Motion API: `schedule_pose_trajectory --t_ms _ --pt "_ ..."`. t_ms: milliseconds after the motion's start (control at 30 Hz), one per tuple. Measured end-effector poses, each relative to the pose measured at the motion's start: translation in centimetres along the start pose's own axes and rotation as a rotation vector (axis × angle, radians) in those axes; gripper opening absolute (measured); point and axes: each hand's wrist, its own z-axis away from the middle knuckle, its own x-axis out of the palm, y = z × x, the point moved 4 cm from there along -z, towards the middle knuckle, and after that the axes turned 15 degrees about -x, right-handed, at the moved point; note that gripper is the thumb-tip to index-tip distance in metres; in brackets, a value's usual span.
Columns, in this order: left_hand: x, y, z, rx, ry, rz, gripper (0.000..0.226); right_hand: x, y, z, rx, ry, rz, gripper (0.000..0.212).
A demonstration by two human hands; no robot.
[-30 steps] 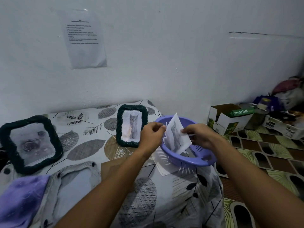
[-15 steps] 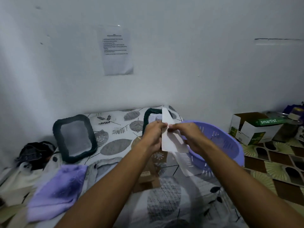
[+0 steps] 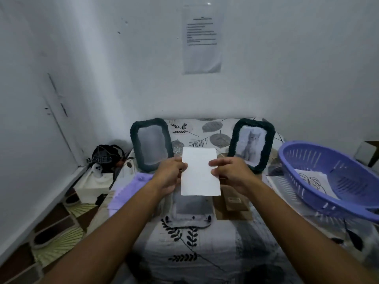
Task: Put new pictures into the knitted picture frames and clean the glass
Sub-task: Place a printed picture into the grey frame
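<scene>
Room: a pale wall (image 3: 266, 78) stands behind a table with a leaf-print cloth (image 3: 196, 242); a printed sheet (image 3: 202, 39) is stuck on the wall, and its words are too small to read.
Picture: a white paper card (image 3: 200, 172) is held up in the air over the middle of the table, with its blank back to the camera, so its front is hidden.
Left hand (image 3: 171, 177): the thumb and fingers pinch the card's left edge.
Right hand (image 3: 230, 173): the curled fingers pinch the card's right edge.
Flat frame (image 3: 191, 210): a grey knitted frame lies flat on the cloth just under the card; its top part is hidden by the card and hands.
Left frame (image 3: 151, 144): dark green, knitted, with round corners, standing upright; its glass looks grey and blurry.
Right frame (image 3: 251, 143): the same dark green knit, upright, with a cat picture inside; its lower corner is hidden behind the right hand.
Cardboard (image 3: 231, 199): a flat brown piece beside the grey frame.
Cloth rag (image 3: 131, 189): soft and purple, partly hidden behind the left arm.
Basket (image 3: 336, 181): purple plastic with slots, cut off at the right edge, with a sheet of paper inside.
Corner pile (image 3: 106, 156): dark things on the left, hard to make out.
</scene>
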Motion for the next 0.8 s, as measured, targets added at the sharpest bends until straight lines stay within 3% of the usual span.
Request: schedule_pose_trajectory --t_ms 167,400,633,800 --pt "-5.3 -0.7 -1.1 0.253 0.252 -0.483 0.044 3.1 2.1 -0.1 0.036 -0.033 0.093 0.026" --pt "-6.7 -2.3 -1.2 0.526 0.208 -1.242 0.068 4.8 4.2 -0.8 0.063 -0.07 0.199 0.027" --pt "-6.9 -4.6 -2.1 0.457 0.034 -1.549 0.073 4.8 4.8 -0.7 0.003 -0.127 0.417 0.023" --pt "-7.2 -5.5 -2.1 0.483 0.016 -1.619 0.069 4.7 4.4 -0.3 -0.136 -0.227 0.854 0.037"
